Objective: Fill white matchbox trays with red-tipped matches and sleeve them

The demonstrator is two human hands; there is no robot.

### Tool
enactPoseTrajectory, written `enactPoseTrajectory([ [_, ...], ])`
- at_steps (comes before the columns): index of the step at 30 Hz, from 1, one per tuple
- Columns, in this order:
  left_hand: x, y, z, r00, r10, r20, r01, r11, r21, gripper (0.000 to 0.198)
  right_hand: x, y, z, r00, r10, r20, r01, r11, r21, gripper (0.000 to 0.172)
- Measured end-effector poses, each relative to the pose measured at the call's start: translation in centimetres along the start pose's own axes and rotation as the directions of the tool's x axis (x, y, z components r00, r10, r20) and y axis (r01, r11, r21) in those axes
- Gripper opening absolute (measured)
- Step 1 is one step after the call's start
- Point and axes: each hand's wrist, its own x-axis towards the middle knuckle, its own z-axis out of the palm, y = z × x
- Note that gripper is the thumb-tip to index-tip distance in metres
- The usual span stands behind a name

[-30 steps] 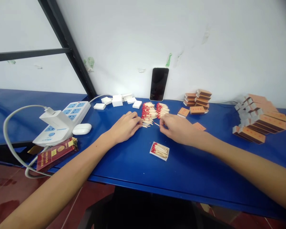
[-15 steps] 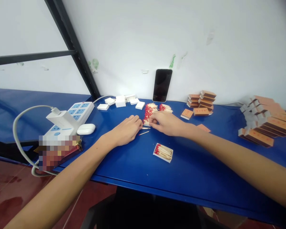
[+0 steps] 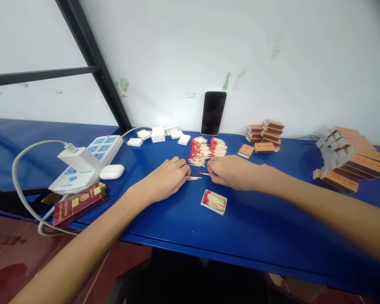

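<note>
My left hand point(image 3: 168, 179) rests on the blue table with its fingers curled together, and pale ends of matches point(image 3: 195, 178) stick out from its fingertips. Across from it, my right hand point(image 3: 229, 172) pinches a single match point(image 3: 203, 173), its red head pointing left. Just beyond both hands lie two heaps of red-headed matches, a left heap point(image 3: 199, 152) and a right heap point(image 3: 218, 147). Nearer to me sits a white matchbox tray point(image 3: 214, 209) filled with matches, touched by neither hand. My fingers hide how many matches the left hand holds.
Several white trays point(image 3: 158, 135) lie at the back left. A phone point(image 3: 213, 113) leans on the wall. Orange matchbox sleeves stand in a small stack point(image 3: 264, 147) and a larger pile point(image 3: 356, 162) on the right. A power strip point(image 3: 104, 147), earbud case point(image 3: 112, 171) and red box point(image 3: 79, 204) occupy the left.
My right hand has drawn back from the left heap, slightly right and toward me, with a match in its fingers. The loose match beside my left hand now shows as stick ends at its fingertips.
</note>
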Motion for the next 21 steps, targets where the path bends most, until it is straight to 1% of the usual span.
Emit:
enactPoseTrajectory([
  [2,0.0,0.0,0.0,1.000,0.007,0.027,-0.005,0.996,-0.086,0.026,-2.0,-0.3,0.0,0.998,0.049,-0.027,-0.047,0.996,0.069,0.012],
  [4,-0.1,0.0,0.0,0.999,0.015,0.036,-0.008,0.985,-0.175,0.025,-3.9,-0.9,0.0,0.994,0.086,-0.068,-0.070,0.975,0.210,0.012],
  [6,0.0,-0.1,0.2,0.999,0.016,0.029,-0.009,0.979,-0.206,0.024,-5.4,-1.8,0.1,0.991,0.104,-0.084,-0.070,0.937,0.341,0.014],
  [7,0.1,-0.2,0.3,0.999,0.018,0.031,-0.011,0.979,-0.203,0.024,-6.0,-2.2,0.2,0.990,0.110,-0.083,-0.071,0.922,0.380,0.014],
  [10,0.3,-0.5,0.3,0.998,0.022,0.059,-0.010,0.982,-0.186,0.024,-6.8,-3.6,0.5,0.989,0.135,-0.067,-0.096,0.910,0.403,0.015],
  [13,0.4,-0.2,-0.3,0.997,0.026,0.069,-0.009,0.971,-0.241,0.026,-6.7,-4.5,0.8,0.993,0.111,-0.051,-0.083,0.921,0.381,0.012],
  [15,0.2,0.6,-1.1,0.999,0.031,0.045,-0.016,0.952,-0.306,0.027,-6.6,-4.7,0.9,0.994,0.094,-0.049,-0.068,0.924,0.377,0.010],
  [18,-0.3,2.7,-2.2,0.997,0.070,0.028,-0.054,0.921,-0.385,0.024,-6.9,-4.5,0.7,0.991,0.115,-0.063,-0.079,0.909,0.408,0.008],
  [19,-0.5,3.4,-2.4,0.995,0.094,0.039,-0.072,0.916,-0.394,0.023,-7.2,-4.3,0.6,0.989,0.130,-0.076,-0.087,0.904,0.418,0.009],
  [21,-0.6,4.7,-2.5,0.990,0.134,0.053,-0.106,0.926,-0.362,0.021,-7.8,-3.8,0.4,0.977,0.171,-0.130,-0.100,0.899,0.426,0.014],
])
